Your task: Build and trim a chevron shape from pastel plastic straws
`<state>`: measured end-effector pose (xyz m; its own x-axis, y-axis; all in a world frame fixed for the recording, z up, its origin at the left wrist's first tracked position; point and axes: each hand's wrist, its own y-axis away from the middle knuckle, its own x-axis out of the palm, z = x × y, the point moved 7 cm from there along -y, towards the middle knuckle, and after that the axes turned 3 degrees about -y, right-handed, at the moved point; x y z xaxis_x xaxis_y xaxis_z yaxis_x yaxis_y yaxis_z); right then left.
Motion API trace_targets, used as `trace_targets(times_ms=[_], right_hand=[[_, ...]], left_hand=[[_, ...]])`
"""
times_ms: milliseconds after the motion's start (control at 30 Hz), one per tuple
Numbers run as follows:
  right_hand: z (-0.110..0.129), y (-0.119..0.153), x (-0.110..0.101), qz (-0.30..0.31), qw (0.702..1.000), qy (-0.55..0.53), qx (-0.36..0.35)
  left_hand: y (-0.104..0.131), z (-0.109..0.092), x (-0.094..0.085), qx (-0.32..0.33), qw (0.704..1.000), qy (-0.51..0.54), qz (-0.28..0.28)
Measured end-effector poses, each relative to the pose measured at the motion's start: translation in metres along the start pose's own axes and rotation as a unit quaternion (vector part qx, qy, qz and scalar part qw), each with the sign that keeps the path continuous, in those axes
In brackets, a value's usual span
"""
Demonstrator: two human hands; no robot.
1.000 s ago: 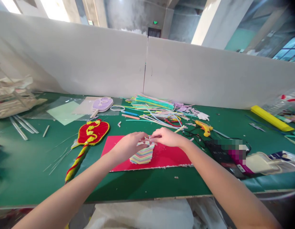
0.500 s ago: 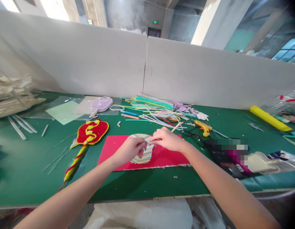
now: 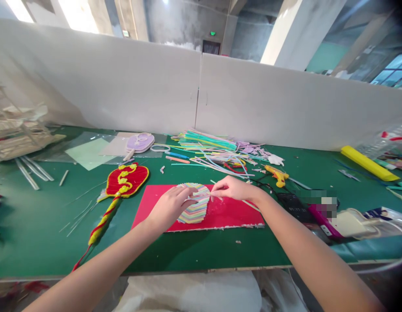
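A fan-shaped piece covered in pastel zigzag stripes (image 3: 194, 213) lies on a red board (image 3: 233, 212). Over its left part is my left hand (image 3: 170, 207), thumb and forefinger apart and stretched across the stripes. My right hand (image 3: 232, 189) is closed in a pinch at the piece's upper right edge. In its fingertips is the end of a thin pale strip (image 3: 204, 195), which reaches over the stripes toward my left fingers. Whether the left fingers touch this strip is hard to make out. Another pale green strip (image 3: 251, 205) shows beneath my right wrist.
A red and yellow fuzzy fan (image 3: 129, 178) lies left, with a lilac fan (image 3: 140, 142) behind it. Several coloured strips (image 3: 209, 139) are heaped at the back. To the right are a yellow glue gun (image 3: 277, 174), a phone (image 3: 293, 208) and a yellow bar (image 3: 368, 163).
My hands have moved apart from a close pinch over the striped piece. The left fingers have spread out. The strip that stuck up behind my right hand no longer shows there.
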<state>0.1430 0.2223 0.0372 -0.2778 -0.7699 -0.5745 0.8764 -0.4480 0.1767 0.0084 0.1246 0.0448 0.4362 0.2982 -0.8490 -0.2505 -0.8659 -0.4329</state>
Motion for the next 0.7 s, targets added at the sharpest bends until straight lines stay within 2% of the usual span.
trace_targets(times_ms=[67, 100, 133, 200, 233, 300, 367, 400, 467, 533, 567, 633, 700], right_hand=[[0.001, 0.0, 0.002, 0.014, 1.0, 0.003, -0.004], [0.001, 0.0, 0.003, 0.015, 1.0, 0.007, -0.005], [0.001, 0.0, 0.003, 0.01, 1.0, 0.012, -0.007], [0.003, 0.0, 0.004, -0.022, 0.999, 0.032, -0.021], [0.005, 0.0, 0.003, -0.047, 0.997, 0.047, -0.037], [0.012, 0.002, 0.002, -0.103, 0.988, 0.083, -0.075], [0.017, 0.006, 0.002, -0.137, 0.98, 0.106, -0.095], [0.018, 0.007, 0.003, -0.138, 0.98, 0.107, -0.091], [0.017, 0.006, 0.005, -0.115, 0.987, 0.09, -0.064], [0.016, 0.005, 0.006, -0.08, 0.994, 0.066, -0.031], [0.015, 0.003, 0.007, -0.065, 0.996, 0.055, -0.019], [0.017, 0.001, 0.008, -0.041, 0.999, 0.035, -0.009], [0.019, -0.001, 0.008, -0.026, 0.999, 0.017, -0.008]], left_hand=[[0.002, -0.006, 0.002, 0.043, 0.999, -0.001, 0.007], [0.002, -0.007, 0.003, 0.043, 0.999, 0.005, 0.016], [0.001, -0.005, 0.003, 0.021, 0.999, 0.019, 0.024], [-0.002, 0.006, 0.004, -0.069, 0.992, 0.091, 0.047], [-0.003, 0.013, 0.006, -0.122, 0.978, 0.153, 0.064], [-0.002, 0.022, 0.015, -0.204, 0.927, 0.293, 0.116], [-0.002, 0.023, 0.021, -0.23, 0.882, 0.379, 0.16], [-0.002, 0.023, 0.02, -0.227, 0.88, 0.382, 0.167], [-0.006, 0.02, 0.012, -0.191, 0.92, 0.306, 0.151], [-0.012, 0.009, 0.001, -0.12, 0.974, 0.154, 0.115], [-0.015, 0.0, -0.004, -0.072, 0.99, 0.071, 0.1], [-0.019, -0.02, -0.006, 0.024, 0.994, -0.058, 0.091], [-0.021, -0.032, -0.003, 0.086, 0.983, -0.13, 0.098]])
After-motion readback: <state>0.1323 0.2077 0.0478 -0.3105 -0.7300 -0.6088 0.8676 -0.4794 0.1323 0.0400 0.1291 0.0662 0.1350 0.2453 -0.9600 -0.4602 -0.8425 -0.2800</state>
